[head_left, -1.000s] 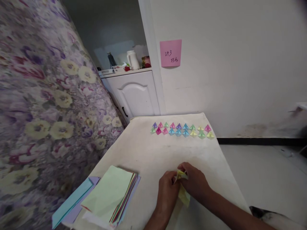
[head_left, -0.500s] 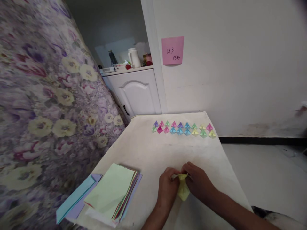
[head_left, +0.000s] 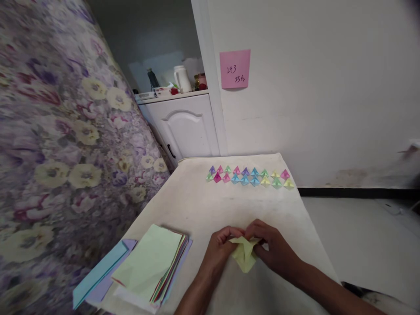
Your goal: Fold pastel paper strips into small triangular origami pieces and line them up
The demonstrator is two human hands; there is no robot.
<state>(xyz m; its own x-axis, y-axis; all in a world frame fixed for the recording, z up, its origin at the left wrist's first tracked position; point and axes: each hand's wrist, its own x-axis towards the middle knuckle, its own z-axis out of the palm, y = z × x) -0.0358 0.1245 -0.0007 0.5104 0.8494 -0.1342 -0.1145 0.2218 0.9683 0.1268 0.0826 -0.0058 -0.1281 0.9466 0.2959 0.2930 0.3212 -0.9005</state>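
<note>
A yellow folded paper (head_left: 244, 256) is held between both hands above the front part of the cream-covered table (head_left: 203, 205). My left hand (head_left: 220, 249) pinches its left side near the top. On the right, my right hand (head_left: 271, 245) has its fingers closed on the top right part. The paper spreads into two upper flaps and comes to a rounded point at the bottom. Fingers of both hands nearly meet at its upper edge. Beyond the hands, two rows of small folded paper pieces (head_left: 244, 180) in several colours lie near the far edge.
A stack of coloured paper (head_left: 149, 258) lies at the left front, beside blue and purple sheets (head_left: 100, 273). A floral curtain (head_left: 75, 153) hangs along the left. Behind stand a white cabinet (head_left: 188, 127) and a wall with a pink note (head_left: 235, 69).
The yellow paper has opened wider, with its flaps now spread to the sides. My left hand has shifted slightly left, and its fingers reach over the top edge.
</note>
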